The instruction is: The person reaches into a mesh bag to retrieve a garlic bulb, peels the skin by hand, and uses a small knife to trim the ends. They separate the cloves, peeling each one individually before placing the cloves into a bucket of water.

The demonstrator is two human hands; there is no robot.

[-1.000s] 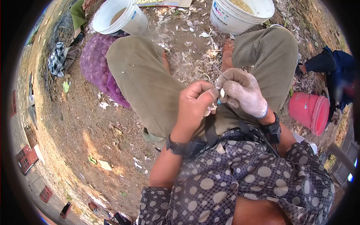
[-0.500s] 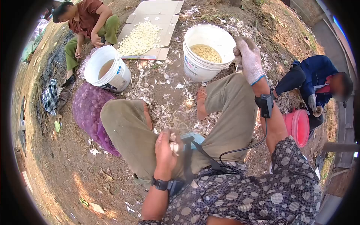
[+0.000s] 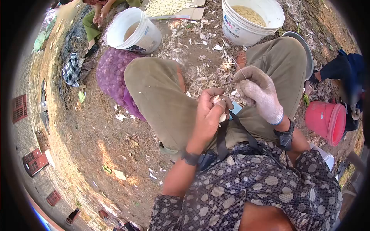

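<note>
My bare left hand (image 3: 208,119) is closed around garlic (image 3: 218,100) above my lap, with pale cloves showing between thumb and fingers. Close to its right, my right hand (image 3: 262,94) wears a whitish knitted glove, soiled at the fingers. Its fingers are pinched on a thin, blade-like tool (image 3: 239,69) that sticks up and to the left; the rest of it is hidden in the glove. Beyond my knees stands a white bucket (image 3: 236,32) with peeled cloves in liquid. Something light blue (image 3: 236,109) lies partly hidden below my hands.
Another white bucket (image 3: 152,36) holds murky liquid, beside a purple mesh sack (image 3: 115,77) of garlic bulbs. Peeled cloves lie on cardboard (image 3: 197,14). A pink bucket (image 3: 320,119) and a grey basin (image 3: 308,57) are at right. Two other people sit nearby; garlic skins litter the ground.
My gloved right hand has come back from beside the clove bucket to my left hand over my lap. The view has shifted, and the left hand still holds garlic.
</note>
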